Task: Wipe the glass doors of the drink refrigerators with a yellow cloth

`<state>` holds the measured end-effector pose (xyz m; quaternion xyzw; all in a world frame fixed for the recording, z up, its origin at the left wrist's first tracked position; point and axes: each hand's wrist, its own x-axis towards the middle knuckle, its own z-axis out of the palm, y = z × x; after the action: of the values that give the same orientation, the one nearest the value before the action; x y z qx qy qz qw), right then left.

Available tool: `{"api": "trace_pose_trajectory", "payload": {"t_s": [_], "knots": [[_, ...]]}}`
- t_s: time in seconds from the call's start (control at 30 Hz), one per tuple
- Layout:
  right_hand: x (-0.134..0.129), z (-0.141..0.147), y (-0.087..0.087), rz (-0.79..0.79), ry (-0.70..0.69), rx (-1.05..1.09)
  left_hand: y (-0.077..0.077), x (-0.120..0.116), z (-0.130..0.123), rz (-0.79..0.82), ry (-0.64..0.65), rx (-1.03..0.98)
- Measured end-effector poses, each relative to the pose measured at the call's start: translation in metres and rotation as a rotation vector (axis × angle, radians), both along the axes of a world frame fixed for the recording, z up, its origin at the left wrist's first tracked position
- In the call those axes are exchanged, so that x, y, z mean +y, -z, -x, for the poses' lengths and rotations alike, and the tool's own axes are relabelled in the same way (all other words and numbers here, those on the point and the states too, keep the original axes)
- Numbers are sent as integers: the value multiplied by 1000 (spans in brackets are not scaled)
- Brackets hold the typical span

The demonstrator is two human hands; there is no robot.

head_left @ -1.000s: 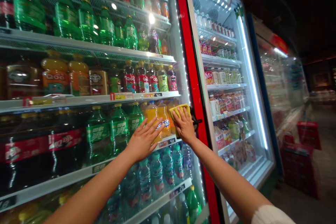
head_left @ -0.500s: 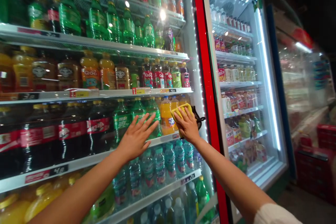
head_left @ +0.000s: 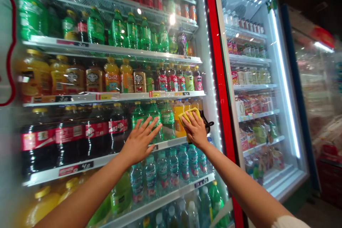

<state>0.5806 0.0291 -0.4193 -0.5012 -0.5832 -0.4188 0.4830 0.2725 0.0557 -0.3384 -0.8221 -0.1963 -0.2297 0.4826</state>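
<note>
My left hand lies with fingers spread, apparently against the glass door of a drinks fridge, in front of green soda bottles. Its palm side is hidden and I see nothing held in it. To its right, my right hand presses a folded yellow cloth with its fingers over it, also at the glass. Something dark with a small loop sticks out beside the cloth; part of it is hidden behind my hand. Orange drink bottles stand behind the cloth.
Inside the fridge, shelves hold cola bottles, juice bottles and blue-labelled water bottles. A red door frame runs down the right side. Beyond it stands a second lit fridge. A red curved line shows at the far left.
The view has turned left, so the shelves sit further right and the fridge's left side shows. Both hands keep nearly the same pose, the right one still on the cloth.
</note>
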Motion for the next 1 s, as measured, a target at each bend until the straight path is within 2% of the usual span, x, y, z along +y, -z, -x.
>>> {"api": "trace_pose_trajectory", "payload": {"t_s": [0.07,0.1,0.17,0.23,0.3,0.37,0.43,0.53,0.6,0.63,0.67,0.73,0.8,0.87,0.93,1.0], "knots": [[-7,-16,6,0,-19,-47,-2,-1,2,5,-4,10],[-8,-24,1,-24,-19,-12,-4,-1,4,6,-7,6],[-4,-33,-24,-100,-10,135,-9,-2,8,2,-19,-47],[6,-25,-62,-167,-5,289,-14,-2,13,-9,-30,-138],[17,-2,-95,-167,10,367,-17,-2,17,-19,-29,-196],[23,26,-110,-119,32,327,-16,-1,19,-26,-16,-204],[20,45,-101,-67,33,177,-13,0,21,-29,-5,-198],[6,42,-68,-38,-54,-88,-8,0,24,-18,-4,-177],[-4,27,-53,-77,-110,-81,-9,-1,28,2,-10,-140],[-6,19,-53,-108,-115,-13,-11,-3,30,12,-14,-126],[-6,14,-58,-137,-110,68,-13,-4,34,20,-19,-121],[1,17,-80,-159,-77,189,-19,-7,42,25,-33,-152],[11,37,-109,-128,-28,220,-23,-10,50,16,-54,-227],[19,69,-128,-76,38,214,-26,-11,57,7,-67,-281],[20,98,-129,-35,48,117,-26,-10,61,3,-69,-291],[14,111,-111,-4,9,-55,-24,-7,62,1,-65,-287]]}}
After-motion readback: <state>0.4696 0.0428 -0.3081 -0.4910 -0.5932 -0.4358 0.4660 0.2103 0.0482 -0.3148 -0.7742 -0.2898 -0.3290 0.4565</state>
